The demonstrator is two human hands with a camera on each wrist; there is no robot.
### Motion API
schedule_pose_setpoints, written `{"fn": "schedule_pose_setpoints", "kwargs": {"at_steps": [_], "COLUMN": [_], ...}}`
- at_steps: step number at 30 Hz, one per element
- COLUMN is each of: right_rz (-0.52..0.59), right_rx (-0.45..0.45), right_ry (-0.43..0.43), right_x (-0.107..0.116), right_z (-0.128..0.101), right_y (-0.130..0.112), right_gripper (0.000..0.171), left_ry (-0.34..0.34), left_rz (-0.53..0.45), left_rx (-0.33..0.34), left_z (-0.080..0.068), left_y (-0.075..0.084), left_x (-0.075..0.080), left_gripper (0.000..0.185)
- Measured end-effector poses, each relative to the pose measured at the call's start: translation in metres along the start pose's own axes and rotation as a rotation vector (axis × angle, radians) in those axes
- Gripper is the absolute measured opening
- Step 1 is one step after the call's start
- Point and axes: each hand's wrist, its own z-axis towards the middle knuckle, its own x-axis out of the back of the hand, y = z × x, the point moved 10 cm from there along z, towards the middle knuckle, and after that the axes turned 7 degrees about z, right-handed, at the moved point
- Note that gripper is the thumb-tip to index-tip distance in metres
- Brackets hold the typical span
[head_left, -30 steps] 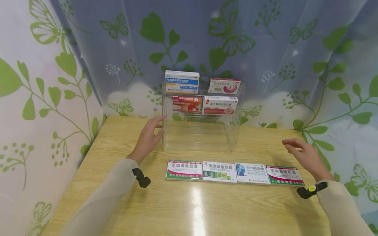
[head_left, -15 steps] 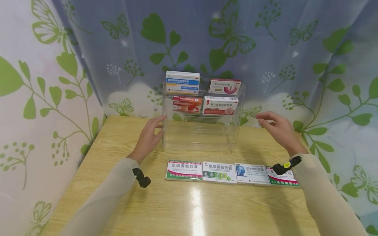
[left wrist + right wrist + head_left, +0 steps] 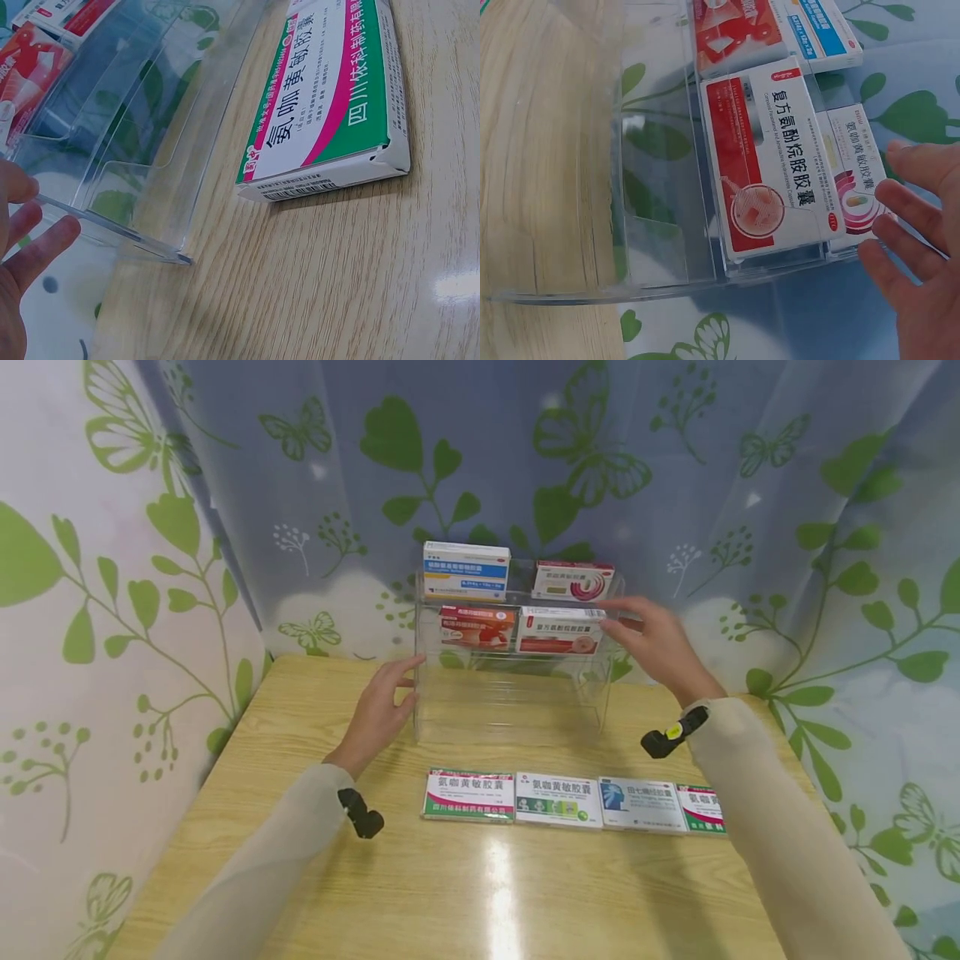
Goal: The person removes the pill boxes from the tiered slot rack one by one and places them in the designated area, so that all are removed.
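Note:
A clear acrylic tiered rack (image 3: 510, 710) stands at the back of the wooden table. It holds a blue-and-white box (image 3: 466, 570) and a red-swirl box (image 3: 572, 581) on top, and two red-and-white boxes (image 3: 558, 630) on the middle tier. My left hand (image 3: 382, 706) rests with straight fingers against the rack's left wall (image 3: 97, 225). My right hand (image 3: 656, 643) is raised at the rack's right edge, fingers relaxed (image 3: 907, 225), beside the red-and-white box (image 3: 772, 165) and holding nothing.
Several flat medicine boxes lie in a row in front of the rack: a green-and-pink one (image 3: 468, 795) (image 3: 330, 97), a white one (image 3: 558, 798), a blue-and-white one (image 3: 642, 803), and one (image 3: 701, 808) partly under my right sleeve. A leaf-print curtain surrounds the table (image 3: 480, 893).
My right hand has risen from the table's right side and moved left to the rack's right edge at middle-tier height. The left hand has stayed at the rack's left wall.

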Motion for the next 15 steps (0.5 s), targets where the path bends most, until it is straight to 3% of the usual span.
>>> {"fn": "schedule_pose_setpoints", "kwargs": {"at_steps": [7, 15], "right_rz": [-0.028, -0.185], "right_rx": [-0.023, 0.040], "right_ry": [-0.023, -0.020], "right_x": [-0.013, -0.024], "right_z": [0.014, 0.025], "right_y": [0.003, -0.007], "right_gripper": [0.042, 0.036], "left_ry": [0.003, 0.007], "left_rz": [0.003, 0.000], "left_rx": [-0.009, -0.011], "left_z": [0.000, -0.001], "left_y": [0.001, 0.002], "left_x": [0.000, 0.001], "left_gripper": [0.060, 0.061]}}
